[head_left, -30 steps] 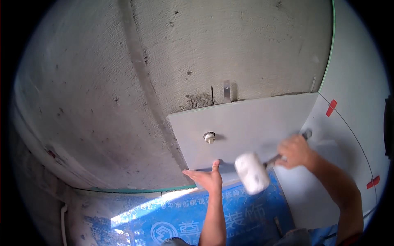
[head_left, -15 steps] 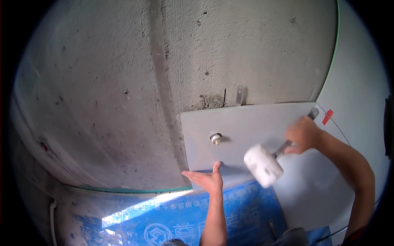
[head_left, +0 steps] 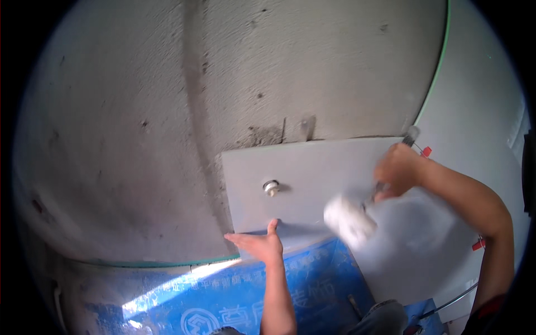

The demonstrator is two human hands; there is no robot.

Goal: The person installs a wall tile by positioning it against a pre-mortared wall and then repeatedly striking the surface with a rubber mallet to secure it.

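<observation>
A grey wall tile [head_left: 312, 173] with a small metal fitting [head_left: 271, 187] in its middle sits against a rough cement wall [head_left: 167, 128]. My left hand [head_left: 257, 243] lies flat and open, palm up, under the tile's lower edge. My right hand [head_left: 397, 168] grips the handle of a white rubber mallet [head_left: 349, 219], whose blurred head is over the tile's lower right part.
More grey tiles [head_left: 469, 111] cover the wall to the right, with red spacer clips [head_left: 427, 151] in the joints. A metal clip [head_left: 306, 127] sticks up above the tile's top edge. Blue printed sheeting [head_left: 234, 296] covers the floor below. A green line runs along the wall base.
The mallet head has swung down and left toward the tile and is now blurred. My left hand has stayed under the tile's lower edge.
</observation>
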